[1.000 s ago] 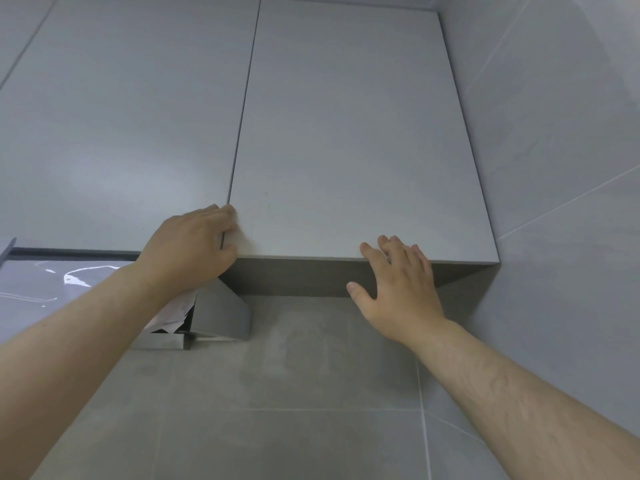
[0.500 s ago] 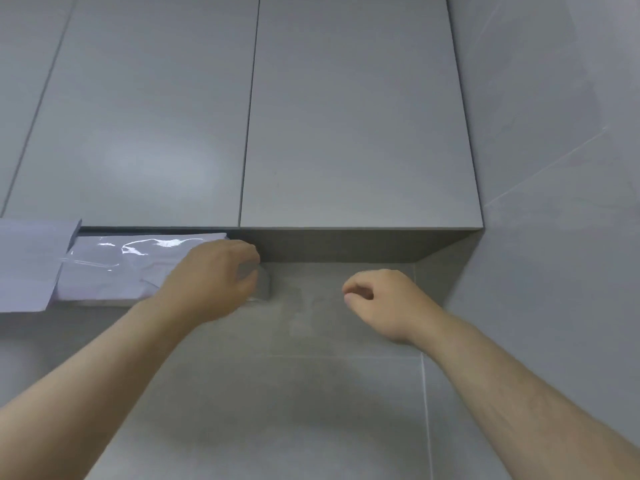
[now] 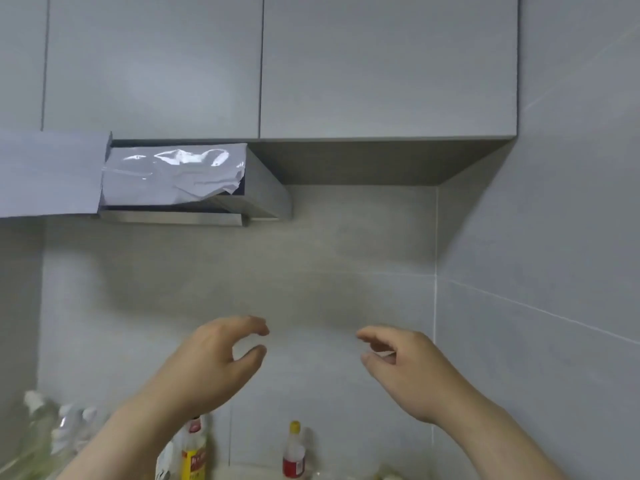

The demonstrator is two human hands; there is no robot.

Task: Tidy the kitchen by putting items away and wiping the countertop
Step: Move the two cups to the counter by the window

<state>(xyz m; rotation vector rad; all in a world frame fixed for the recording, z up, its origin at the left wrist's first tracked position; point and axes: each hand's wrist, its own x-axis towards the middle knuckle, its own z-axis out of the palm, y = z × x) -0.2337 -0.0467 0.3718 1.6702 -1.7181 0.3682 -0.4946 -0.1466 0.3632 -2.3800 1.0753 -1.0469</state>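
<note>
- Two bare hands hang in front of the grey tiled wall [image 3: 346, 258]. Our left hand [image 3: 214, 368] and our right hand [image 3: 412, 372] are both empty, with fingers loosely curved around nothing.
- Things to put away stand low, under the hands: a plastic bottle with a yellow label [image 3: 195, 455], a small red-labelled bottle with a yellow cap [image 3: 293, 452], and blurred clear plastic bottles [image 3: 41, 420] at the left.
- Above, the flat grey cupboard doors [image 3: 388, 64] are closed. Beside them hangs a steel range hood wrapped in shiny film [image 3: 176, 174].
- We judge that the step now is to take a bottle. We should grip it around the body, hold it upright and check that the cap is tight.
- We should leave one hand empty for the door, which shows no handle.
</note>
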